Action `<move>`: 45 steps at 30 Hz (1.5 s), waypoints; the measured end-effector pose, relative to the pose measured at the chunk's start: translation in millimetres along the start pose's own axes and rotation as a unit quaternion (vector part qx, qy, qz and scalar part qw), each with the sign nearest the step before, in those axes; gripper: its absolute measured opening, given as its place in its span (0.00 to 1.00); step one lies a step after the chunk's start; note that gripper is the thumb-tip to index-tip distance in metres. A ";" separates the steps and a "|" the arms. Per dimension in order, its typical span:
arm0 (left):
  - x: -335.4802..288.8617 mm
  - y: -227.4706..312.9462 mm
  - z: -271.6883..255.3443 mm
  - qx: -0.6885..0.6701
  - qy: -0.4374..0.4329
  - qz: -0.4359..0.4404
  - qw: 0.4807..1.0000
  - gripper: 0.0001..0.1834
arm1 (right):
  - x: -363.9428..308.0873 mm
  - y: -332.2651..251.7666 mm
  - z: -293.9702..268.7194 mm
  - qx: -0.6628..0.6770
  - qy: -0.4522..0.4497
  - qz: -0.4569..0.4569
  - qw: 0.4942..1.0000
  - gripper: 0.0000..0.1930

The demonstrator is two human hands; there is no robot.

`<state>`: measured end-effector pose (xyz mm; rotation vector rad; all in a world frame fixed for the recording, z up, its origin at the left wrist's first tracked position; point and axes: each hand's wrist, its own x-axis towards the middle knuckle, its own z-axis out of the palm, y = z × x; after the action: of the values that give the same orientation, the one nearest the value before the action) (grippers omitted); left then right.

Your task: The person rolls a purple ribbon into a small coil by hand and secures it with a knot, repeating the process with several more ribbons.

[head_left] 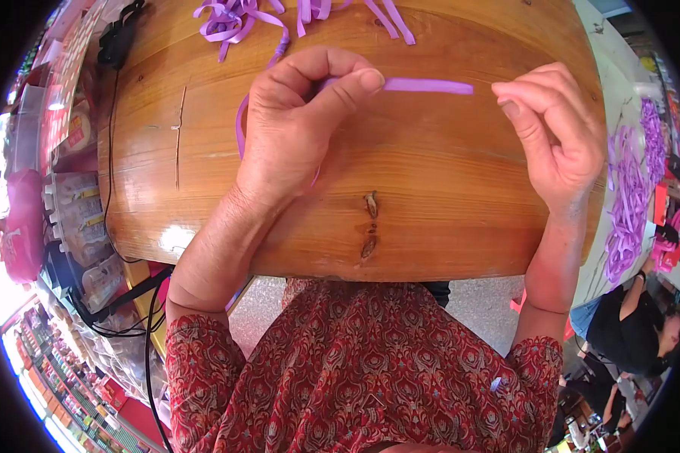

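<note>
My left hand [295,113] is closed above the wooden table, pinching a flat purple ribbon [431,86] between thumb and index finger. The ribbon's free end sticks out to the right. Behind the wrist, more of the strip runs past a knotted or wrapped part [282,47] at the far side. My right hand [555,124] is raised just right of the ribbon's end, a small gap away. Its thumb and index fingertips are drawn together, and nothing shows between them.
Loose purple ribbons [234,23] lie at the table's [431,204] far edge. A thin brown stick-like piece [178,136] lies on the left. A black cable [111,151] runs down that side. More ribbons [629,204] heap on a pale surface at right, near another person [635,328].
</note>
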<state>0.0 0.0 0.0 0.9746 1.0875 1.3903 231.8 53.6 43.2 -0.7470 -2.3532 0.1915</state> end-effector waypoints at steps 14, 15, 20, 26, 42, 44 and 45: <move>-8.3 5.8 2.2 -0.061 -0.029 -0.078 0.995 0.02 | -6.0 -9.6 26.0 0.062 0.017 0.008 0.998 0.17; -8.6 5.8 2.3 -0.061 -0.029 -0.078 0.995 0.02 | -6.3 -9.3 27.3 0.068 0.022 0.019 0.997 0.16; -9.8 6.6 6.4 -0.027 -0.029 -0.035 0.999 0.02 | -5.5 -11.5 23.6 0.098 0.003 0.032 0.995 0.11; -9.2 1.5 7.9 0.046 -0.014 0.021 0.999 0.02 | -6.0 -15.8 21.7 0.133 -0.056 0.057 0.988 0.08; -21.7 -17.6 25.9 0.039 0.002 0.072 0.997 0.02 | -12.9 -28.1 50.7 0.631 -0.008 0.228 0.742 0.13; -20.8 -18.9 25.0 0.053 0.005 0.078 0.996 0.03 | -11.8 -28.8 50.2 0.545 -0.011 0.201 0.814 0.13; -20.6 -19.3 24.8 0.069 0.008 0.084 0.994 0.03 | -11.2 -29.2 49.5 0.452 -0.014 0.170 0.876 0.14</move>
<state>30.7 -17.8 -12.3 1.1789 1.1460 1.4762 194.2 25.9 8.0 -0.6459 -1.8039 1.3451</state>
